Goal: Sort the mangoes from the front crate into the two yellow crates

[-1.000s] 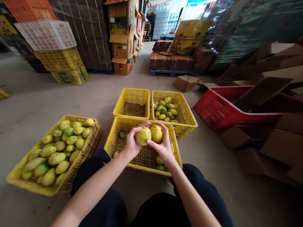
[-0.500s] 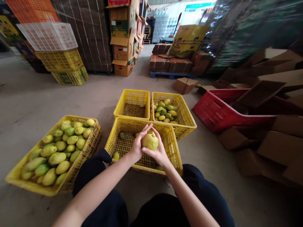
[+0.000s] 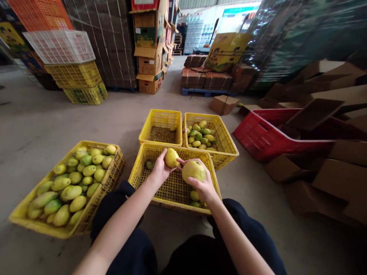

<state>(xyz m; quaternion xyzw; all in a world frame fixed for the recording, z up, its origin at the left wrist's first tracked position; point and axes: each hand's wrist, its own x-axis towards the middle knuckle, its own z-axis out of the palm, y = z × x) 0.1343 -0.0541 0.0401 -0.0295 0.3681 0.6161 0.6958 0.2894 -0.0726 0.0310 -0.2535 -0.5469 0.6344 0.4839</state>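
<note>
My left hand point(image 3: 161, 168) grips a small yellow fruit point(image 3: 172, 157) with a bumpy end. In my right hand point(image 3: 203, 182) sits a larger, rounder pale yellow fruit point(image 3: 194, 171). Both are smooth-skinned and look like small papayas or large lemons; I cannot tell which. My fingers nearly meet between the two fruits. Below them stands the near yellow crate point(image 3: 138, 162), with a few fruits in it, including a yellow one point(image 3: 194, 195) at its right and a dark green one point(image 3: 149, 165) at its left.
A yellow crate point(image 3: 99, 196) heaped with yellow-green fruit stands at left. Behind the near crate are two more: a left one point(image 3: 142, 128) with little inside, a right one point(image 3: 228, 143) holding several fruits. A red crate point(image 3: 252, 139) and loose cardboard point(image 3: 329, 177) lie at right.
My hands have moved apart. The smaller fruit is now clear in my left hand, the larger one in my right, shifted rightward. Fruits at the near crate's right side show more.
</note>
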